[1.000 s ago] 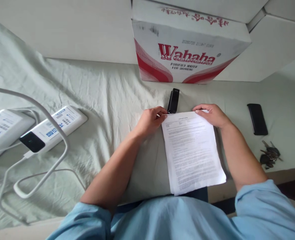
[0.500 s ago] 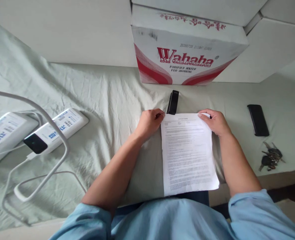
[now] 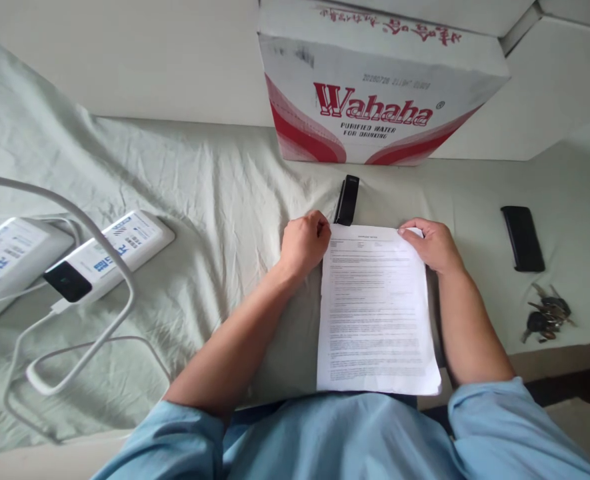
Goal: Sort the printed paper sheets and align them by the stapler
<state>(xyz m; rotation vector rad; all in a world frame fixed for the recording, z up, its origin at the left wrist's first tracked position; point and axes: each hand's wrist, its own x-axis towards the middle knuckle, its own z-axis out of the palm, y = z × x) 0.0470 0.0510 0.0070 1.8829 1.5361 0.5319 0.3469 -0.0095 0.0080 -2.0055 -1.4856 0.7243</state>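
Printed sheets of paper (image 3: 377,313) lie in front of me, their lower edge close to my body. At the top left corner my left hand (image 3: 306,241) is closed in a pinch on the paper. My right hand (image 3: 429,243) grips the top right corner, its thumb on the printed face and the fingers behind. Just beyond the top edge, near my left hand, a black stapler (image 3: 347,200) rests on the cloth. How many sheets are stacked I cannot tell.
A Wahaha water carton (image 3: 375,107) stands against the white wall behind. On the left lie two white power banks (image 3: 139,233) with white cables (image 3: 117,263). To the right are a black phone-like object (image 3: 523,238) and a bunch of keys (image 3: 549,313). A wrinkled pale green cloth (image 3: 215,180) covers the surface.
The lower part of the paper has shifted slightly left and lies straighter. My left hand has turned a little at the corner; my right hand keeps its grip. The view has shifted slightly.
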